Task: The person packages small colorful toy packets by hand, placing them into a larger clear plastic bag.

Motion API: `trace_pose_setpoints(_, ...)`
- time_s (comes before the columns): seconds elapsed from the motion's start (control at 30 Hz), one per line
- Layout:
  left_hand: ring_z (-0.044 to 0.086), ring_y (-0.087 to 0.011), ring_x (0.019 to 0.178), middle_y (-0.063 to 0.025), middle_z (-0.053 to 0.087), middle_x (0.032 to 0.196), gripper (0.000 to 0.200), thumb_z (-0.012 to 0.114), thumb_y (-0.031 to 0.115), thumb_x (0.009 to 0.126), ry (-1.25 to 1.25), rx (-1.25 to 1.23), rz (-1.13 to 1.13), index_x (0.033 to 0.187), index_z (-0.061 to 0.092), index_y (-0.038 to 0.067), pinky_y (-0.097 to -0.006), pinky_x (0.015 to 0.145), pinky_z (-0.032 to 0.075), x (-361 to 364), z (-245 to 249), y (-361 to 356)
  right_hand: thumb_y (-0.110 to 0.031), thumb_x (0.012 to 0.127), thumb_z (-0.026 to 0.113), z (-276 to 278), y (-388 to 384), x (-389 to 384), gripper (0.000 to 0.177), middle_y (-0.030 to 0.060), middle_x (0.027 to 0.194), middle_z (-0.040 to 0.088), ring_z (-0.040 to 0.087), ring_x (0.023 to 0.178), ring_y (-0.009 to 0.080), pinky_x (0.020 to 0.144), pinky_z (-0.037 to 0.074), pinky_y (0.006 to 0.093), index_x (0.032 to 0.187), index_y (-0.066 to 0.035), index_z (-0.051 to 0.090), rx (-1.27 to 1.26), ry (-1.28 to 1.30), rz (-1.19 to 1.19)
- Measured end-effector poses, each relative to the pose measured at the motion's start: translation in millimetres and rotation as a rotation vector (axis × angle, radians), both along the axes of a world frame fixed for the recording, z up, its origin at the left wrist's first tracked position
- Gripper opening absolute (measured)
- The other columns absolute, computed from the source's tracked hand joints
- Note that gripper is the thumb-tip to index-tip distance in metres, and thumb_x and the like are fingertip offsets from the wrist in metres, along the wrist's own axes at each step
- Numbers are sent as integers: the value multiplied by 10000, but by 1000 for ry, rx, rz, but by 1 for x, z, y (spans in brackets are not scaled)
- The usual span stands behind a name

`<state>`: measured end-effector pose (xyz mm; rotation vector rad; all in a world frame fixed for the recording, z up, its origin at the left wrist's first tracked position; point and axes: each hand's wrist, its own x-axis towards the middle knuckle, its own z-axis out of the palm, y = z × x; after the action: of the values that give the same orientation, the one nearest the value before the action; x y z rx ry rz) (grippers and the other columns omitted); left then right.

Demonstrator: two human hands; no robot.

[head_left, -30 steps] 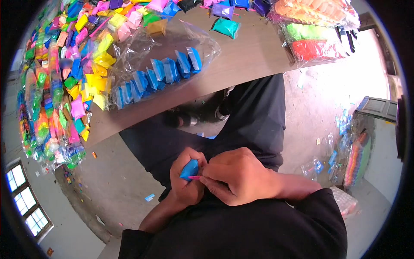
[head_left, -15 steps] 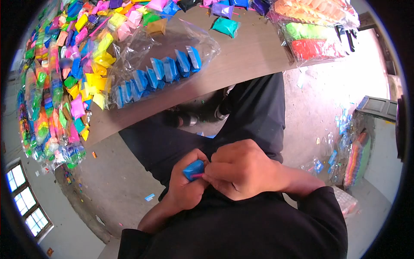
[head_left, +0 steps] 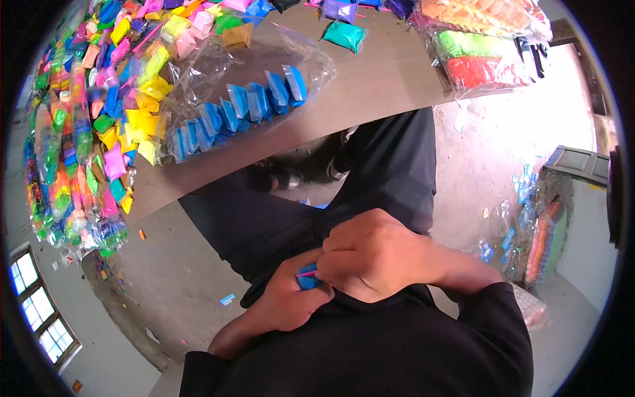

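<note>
Above my lap, my left hand (head_left: pixel 286 299) is curled around a small blue packet (head_left: pixel 307 283). Only part of the packet shows between thumb and fingers. My right hand (head_left: pixel 377 259) is closed against it, its fingertips pinching a thin pink stick (head_left: pixel 309 273) that lies across the packet's face. The stick's far end is hidden in the right fingers. On the table, a row of similar blue packets (head_left: pixel 231 116) sits in or on a large clear plastic bag (head_left: pixel 192 86).
Many colourful packets (head_left: pixel 142 126) cover the table's left side. A teal packet (head_left: pixel 344 36) lies at the back of the table (head_left: pixel 390 79). Bags of red and green packets (head_left: pixel 486 69) stand at the right corner. Several wrappers (head_left: pixel 526 185) and a multicoloured bundle (head_left: pixel 544 245) lie on the floor.
The packet and my left hand have shifted slightly right and down, closer to my right hand. Less of the packet shows, and the pink stick now crosses its upper part.
</note>
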<state>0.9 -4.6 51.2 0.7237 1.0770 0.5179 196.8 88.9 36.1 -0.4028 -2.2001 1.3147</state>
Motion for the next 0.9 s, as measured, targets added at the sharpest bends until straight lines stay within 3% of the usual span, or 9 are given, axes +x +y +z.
trace_pose_setpoints(0.2, 533, -88, 828, -10, 603, 896, 290, 612, 18, 830, -23, -57, -80, 1120, 617, 24, -281, 765, 462, 3, -1, -7, -205, 885, 628, -3, -2, 9, 166, 122, 702, 558, 618, 678, 352, 600, 498, 471, 838, -46, 619, -33, -25, 103)
trace_pose_setpoints(0.43, 538, -99, 822, -30, 598, 881, 292, 593, 20, 831, -16, -110, -109, 1122, 614, 19, -290, 752, 464, 6, -6, -5, -188, 884, 632, -4, -9, 14, 158, 123, 707, 569, 619, 662, 346, 591, 499, 466, 826, -41, 623, -60, -27, 117)
trace_pose_setpoints(0.53, 544, -110, 817, -31, 600, 877, 302, 586, 10, 834, 9, -10, -115, 1134, 619, 15, -295, 752, 468, 7, -8, -8, -170, 879, 637, -4, -9, 12, 141, 125, 710, 582, 626, 662, 339, 571, 495, 463, 833, -37, 631, 8, -68, 18)
trace_pose_setpoints(0.6, 555, -129, 811, -47, 616, 876, 306, 586, 8, 840, 2, -5, -102, 1144, 623, 13, -309, 759, 478, 10, -5, -4, -84, 878, 671, -5, -7, 9, 67, 88, 674, 570, 588, 575, 278, 490, 456, 400, 832, -36, 667, 33, 9, -19)
trace_pose_setpoints(0.73, 573, -150, 813, -70, 639, 892, 296, 596, 21, 861, 15, 151, -69, 1155, 624, 13, -322, 770, 489, 16, -15, -12, -87, 881, 675, -5, -13, 10, 71, 86, 663, 564, 585, 565, 276, 492, 457, 393, 832, -36, 667, 0, 26, -3)
trace_pose_setpoints(0.8, 583, -169, 789, -96, 641, 870, 229, 603, 31, 880, 45, 106, -59, 1108, 618, 12, -341, 745, 486, 17, -10, -9, -158, 897, 658, 3, -13, 13, 128, 137, 725, 622, 642, 650, 336, 572, 513, 456, 884, -31, 654, -63, -33, 84)
trace_pose_setpoints(0.9, 581, -184, 755, -105, 624, 821, 145, 615, 48, 895, 80, 97, -124, 1036, 604, 17, -358, 713, 471, 12, -20, -13, -144, 896, 667, 3, -12, 14, 125, 140, 730, 634, 650, 654, 332, 569, 518, 451, 935, -25, 668, 0, -66, -5)
